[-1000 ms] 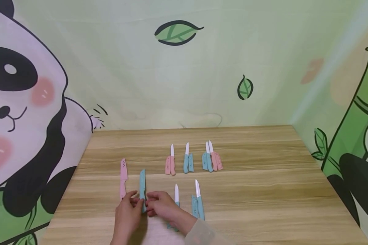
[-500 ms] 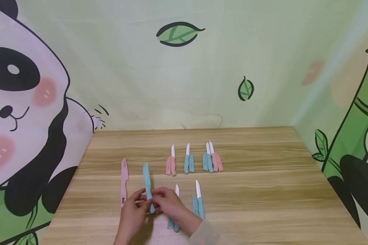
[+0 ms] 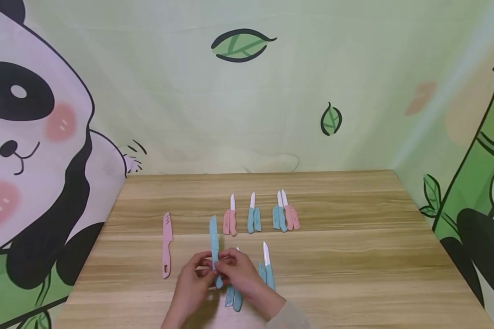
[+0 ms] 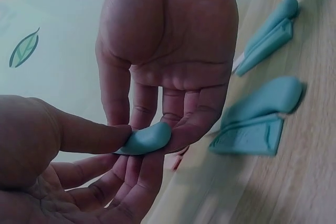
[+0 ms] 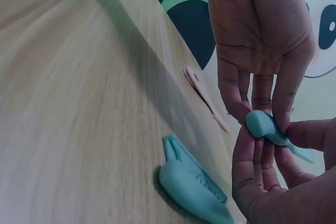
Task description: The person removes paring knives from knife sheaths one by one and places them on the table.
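Note:
Between my two hands, raised over the table, is a light-blue paring knife (image 3: 214, 235) with its blade covered by a matching sheath, tip pointing away. My left hand (image 3: 194, 279) pinches the handle between thumb and fingers. From the other side my right hand (image 3: 244, 273) pinches it too; both thumbs meet near the rounded handle end (image 4: 149, 140) in the left wrist view. Partly hidden under my right hand lies a blue knife (image 3: 237, 301) with its sheath (image 3: 229, 297) beside it. Off to the left rests a pink sheathed knife (image 3: 166, 246).
Another blue knife (image 3: 269, 272) with its sheath lies right of my right hand. Along the back, several blue and pink knives (image 3: 232, 221) with bare white blades lie by their sheaths. A printed panda backdrop (image 3: 247, 114) rises behind the wooden table (image 3: 374, 256).
Both hands have carried the sheathed blue knife to the right, away from the pink sheathed knife. My right fingers, beside it a second ago, now grip its handle.

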Motion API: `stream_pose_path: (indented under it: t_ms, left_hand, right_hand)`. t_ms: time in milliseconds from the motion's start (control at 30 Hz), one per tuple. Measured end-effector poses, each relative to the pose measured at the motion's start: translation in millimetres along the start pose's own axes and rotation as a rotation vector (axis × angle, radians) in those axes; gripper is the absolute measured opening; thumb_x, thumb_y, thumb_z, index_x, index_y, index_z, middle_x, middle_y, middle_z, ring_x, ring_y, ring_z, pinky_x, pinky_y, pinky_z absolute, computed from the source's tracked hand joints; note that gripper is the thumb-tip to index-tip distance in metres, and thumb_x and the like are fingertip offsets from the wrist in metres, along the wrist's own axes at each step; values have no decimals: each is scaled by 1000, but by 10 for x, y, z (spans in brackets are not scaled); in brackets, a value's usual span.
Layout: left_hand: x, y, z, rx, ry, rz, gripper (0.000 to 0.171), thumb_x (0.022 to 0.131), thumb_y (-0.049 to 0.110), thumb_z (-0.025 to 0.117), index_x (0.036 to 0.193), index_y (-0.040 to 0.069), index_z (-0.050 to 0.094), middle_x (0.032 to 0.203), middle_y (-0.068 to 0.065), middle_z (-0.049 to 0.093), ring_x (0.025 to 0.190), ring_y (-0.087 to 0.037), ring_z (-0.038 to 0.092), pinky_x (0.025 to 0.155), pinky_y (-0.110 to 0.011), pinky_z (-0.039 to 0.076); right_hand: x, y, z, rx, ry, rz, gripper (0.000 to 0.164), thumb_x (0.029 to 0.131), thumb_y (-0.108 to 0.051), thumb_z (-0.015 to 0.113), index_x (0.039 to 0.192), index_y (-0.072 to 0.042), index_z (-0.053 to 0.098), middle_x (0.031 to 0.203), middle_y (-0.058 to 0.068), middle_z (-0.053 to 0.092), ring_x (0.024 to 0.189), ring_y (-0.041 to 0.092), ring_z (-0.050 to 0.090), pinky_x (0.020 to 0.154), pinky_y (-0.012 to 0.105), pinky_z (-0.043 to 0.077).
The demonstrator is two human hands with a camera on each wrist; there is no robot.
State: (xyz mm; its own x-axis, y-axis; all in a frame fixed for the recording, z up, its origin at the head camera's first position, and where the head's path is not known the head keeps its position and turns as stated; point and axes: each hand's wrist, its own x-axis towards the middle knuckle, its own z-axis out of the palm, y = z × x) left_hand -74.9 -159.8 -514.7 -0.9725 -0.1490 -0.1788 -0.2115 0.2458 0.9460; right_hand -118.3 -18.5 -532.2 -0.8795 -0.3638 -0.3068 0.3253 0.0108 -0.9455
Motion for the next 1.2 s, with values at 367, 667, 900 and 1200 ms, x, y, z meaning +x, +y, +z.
stream_pose_path:
  t_ms: [367, 667, 900, 1200]
  left_hand:
    - [26, 55, 171, -36, -71, 16, 44, 94, -6, 64, 136, -2, 56, 114, -18, 62, 92, -21, 67, 74, -34, 66]
    - [17, 58, 308, -43, -115, 46, 43, 93, -5, 66, 135, 2, 58, 114, -17, 63, 91, -22, 67, 71, -30, 64]
    - [28, 84, 409, 1, -147, 68, 44, 93, -3, 68, 135, 3, 59, 114, -16, 64, 91, -20, 66, 71, -27, 62]
    - [26, 125, 558, 8, -193, 89, 43, 93, -3, 69, 134, 2, 59, 113, -16, 64, 92, -21, 66, 68, -26, 62]
  right_hand:
    - [-87, -17, -209, 2, 13, -26, 26, 96, -12, 70, 118, 2, 63, 97, 6, 70, 79, 13, 66, 69, 29, 60]
    - [-169, -7, -366, 9, 15, -50, 29, 97, -9, 68, 120, 7, 59, 94, 5, 67, 78, 10, 64, 67, 27, 57]
    - [-227, -13, -493, -16, 38, -55, 31, 97, -11, 69, 121, 6, 59, 99, 7, 67, 79, 11, 64, 66, 25, 57]
    - [-290, 10, -645, -27, 83, -43, 29, 97, -9, 69, 120, 6, 59, 96, 5, 64, 76, 11, 64, 65, 25, 57]
